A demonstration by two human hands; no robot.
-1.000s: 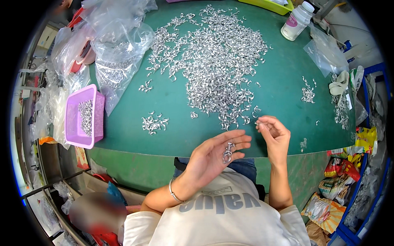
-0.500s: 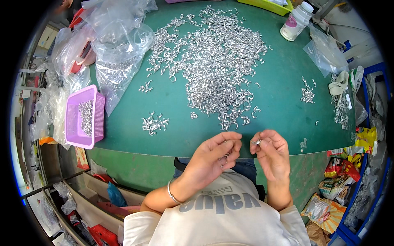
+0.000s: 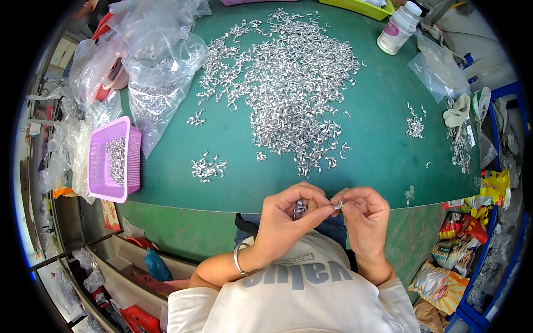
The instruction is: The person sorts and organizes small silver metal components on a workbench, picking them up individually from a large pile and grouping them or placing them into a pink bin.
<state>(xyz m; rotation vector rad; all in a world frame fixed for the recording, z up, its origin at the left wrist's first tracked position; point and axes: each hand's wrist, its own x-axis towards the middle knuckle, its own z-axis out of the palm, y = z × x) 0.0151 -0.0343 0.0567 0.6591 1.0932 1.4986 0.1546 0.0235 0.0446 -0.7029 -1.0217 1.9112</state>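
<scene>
Directly below me, the green table (image 3: 383, 139) fills most of the view, its near edge running just above my hands. Across its middle lies the big heap of small silver metal pieces (image 3: 288, 83), thick at the centre and thinning out toward the edges. On the far left, crumpled clear plastic bags (image 3: 150, 61) pile up, some with more silver pieces inside. Beside them, at the table's left edge, I see a purple basket (image 3: 114, 161) holding a layer of the same pieces. A white bottle (image 3: 397, 28) stands at the far right corner, with a yellow-green tray (image 3: 361, 6) just beside it at the top edge. A small cluster of pieces (image 3: 206, 166) sits apart from the heap, near the basket, and another little cluster (image 3: 413, 126) lies toward the right.

My left hand (image 3: 286, 222) is cupped at the table's near edge, curled around a small bunch of silver pieces (image 3: 300, 208) against the palm. My right hand (image 3: 363, 216) is right against it, fingertips meeting the left thumb, and pinches a single silver piece (image 3: 337, 205) between thumb and forefinger. Both hands are together, in front of my chest, just off the table. A thin bracelet (image 3: 239, 260) circles my left wrist.
</scene>
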